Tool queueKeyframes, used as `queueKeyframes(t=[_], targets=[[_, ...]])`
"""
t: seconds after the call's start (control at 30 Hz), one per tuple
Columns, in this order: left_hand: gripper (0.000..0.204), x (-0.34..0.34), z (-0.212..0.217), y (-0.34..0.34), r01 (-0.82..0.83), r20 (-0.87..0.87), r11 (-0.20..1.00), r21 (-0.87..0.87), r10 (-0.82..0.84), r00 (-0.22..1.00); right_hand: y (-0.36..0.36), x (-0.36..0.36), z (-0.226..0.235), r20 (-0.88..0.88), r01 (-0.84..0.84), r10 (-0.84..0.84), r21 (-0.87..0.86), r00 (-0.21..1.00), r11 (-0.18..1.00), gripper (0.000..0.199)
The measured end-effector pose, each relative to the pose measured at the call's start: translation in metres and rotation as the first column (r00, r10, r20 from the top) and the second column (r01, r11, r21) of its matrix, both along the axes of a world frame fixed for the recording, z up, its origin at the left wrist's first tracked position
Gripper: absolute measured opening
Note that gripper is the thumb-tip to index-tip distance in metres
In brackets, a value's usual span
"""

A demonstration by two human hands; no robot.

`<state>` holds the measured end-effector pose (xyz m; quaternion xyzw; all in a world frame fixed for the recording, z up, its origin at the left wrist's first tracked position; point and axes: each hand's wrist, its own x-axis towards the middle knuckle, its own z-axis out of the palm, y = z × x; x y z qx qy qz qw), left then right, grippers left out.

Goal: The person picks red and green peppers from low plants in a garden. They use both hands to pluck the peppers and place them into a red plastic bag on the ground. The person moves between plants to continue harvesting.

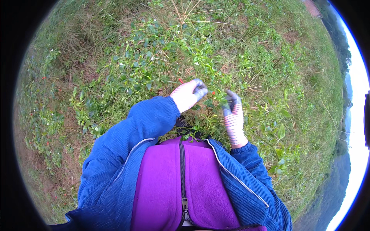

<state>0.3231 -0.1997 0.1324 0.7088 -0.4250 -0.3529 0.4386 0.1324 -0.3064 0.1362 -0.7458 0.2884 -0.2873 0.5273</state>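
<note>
Both my hands are in among a leafy green pepper plant (pixel 154 57), wearing pale gloves with grey fingertips. My left hand (pixel 189 94) has its fingers curled closed at the tips; what they hold, if anything, I cannot make out. Just right of those fingertips is a small red chili pepper (pixel 213 93), between my two hands. Another red chili pepper (pixel 180 81) shows just above the left hand's back. My right hand (pixel 234 115), in a striped glove, is bent beside the leaves, its thumb and fingers apart and slightly blurred.
Thin stems and dry grass (pixel 83 36) spread over the sloping ground. More plants with small red peppers (pixel 44 77) grow at the far left. Close to my body, leaves touch my purple fleece (pixel 165 173). Hills (pixel 335 173) and bright sky lie at the right edge.
</note>
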Motion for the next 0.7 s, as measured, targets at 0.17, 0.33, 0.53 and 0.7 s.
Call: queueKeyframes(t=[0.17,0.33,0.53,0.7], targets=[[0.036,0.003,-0.002,-0.028,0.243,-0.099,0.963,0.117,-0.232,0.968,0.012,0.003,0.002,-0.222,-0.339,0.284,-0.273,0.933,0.901,0.046],[0.024,0.003,-0.021,-0.02,0.225,-0.107,0.972,0.067,-0.217,0.97,0.011,-0.004,0.004,-0.337,-0.436,0.342,-0.257,0.877,0.863,0.038],[0.019,0.007,-0.038,-0.005,0.142,-0.252,0.951,0.273,-0.072,0.965,0.002,-0.005,0.007,-0.259,-0.431,0.381,-0.173,0.887,0.886,0.019],[0.023,0.011,-0.04,0.011,0.226,-0.528,0.942,0.25,-0.063,0.847,0.003,0.005,0.003,-0.125,-0.133,0.216,0.476,0.968,0.869,0.031]])
